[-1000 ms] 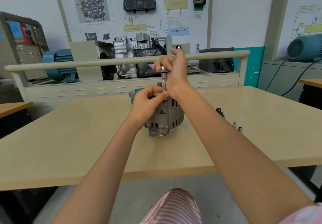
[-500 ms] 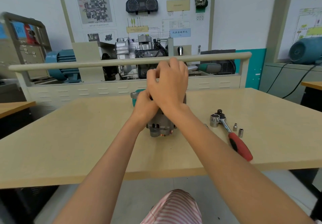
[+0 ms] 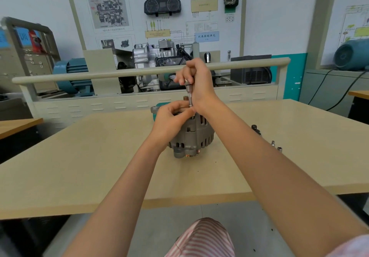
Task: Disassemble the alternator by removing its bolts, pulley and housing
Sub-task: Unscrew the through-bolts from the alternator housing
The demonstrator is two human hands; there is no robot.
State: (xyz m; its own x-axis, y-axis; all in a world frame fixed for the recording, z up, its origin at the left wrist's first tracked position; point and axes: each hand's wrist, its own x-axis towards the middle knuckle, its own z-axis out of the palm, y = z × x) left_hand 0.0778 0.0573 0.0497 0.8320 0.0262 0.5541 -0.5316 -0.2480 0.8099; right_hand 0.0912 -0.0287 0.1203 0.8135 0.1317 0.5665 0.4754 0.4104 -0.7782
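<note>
Carefully backing out a housing bolt with a straight driver.

Nearest, the alternator [image 3: 192,136] stands pulley-down at the middle of the table [image 3: 79,166]; the left hand [image 3: 171,118] curls over its top, fingertips pinching the foot of the extension bar [image 3: 189,98] where it meets the bolt, which is hidden. Above, the right hand [image 3: 194,80] closes round the bar's knurled head. Best, I judge, to keep the bar upright over the bolt, press down while turning, and brace the housing. Farther right, loose sockets [image 3: 276,145] lie apart.
</note>
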